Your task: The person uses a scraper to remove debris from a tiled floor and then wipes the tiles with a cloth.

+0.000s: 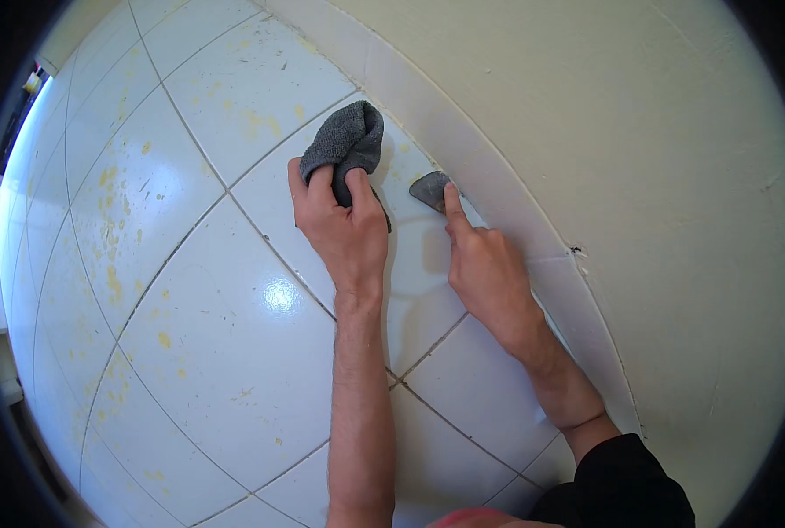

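A folded dark grey terry cloth is gripped in my left hand, above the white glazed floor tiles. To its right, my right hand holds a scraper with a grey metal blade. My index finger lies extended along the blade, and the rest of the tool is hidden under the hand. The blade is at the tile near the foot of the skirting. Small yellow spots mark the tile just beyond the blade.
A cream wall rises along the right side above the skirting. More yellow spots are scattered over the tiles at the left. Dark grout lines cross the floor. Some blurred objects stand at the far left edge.
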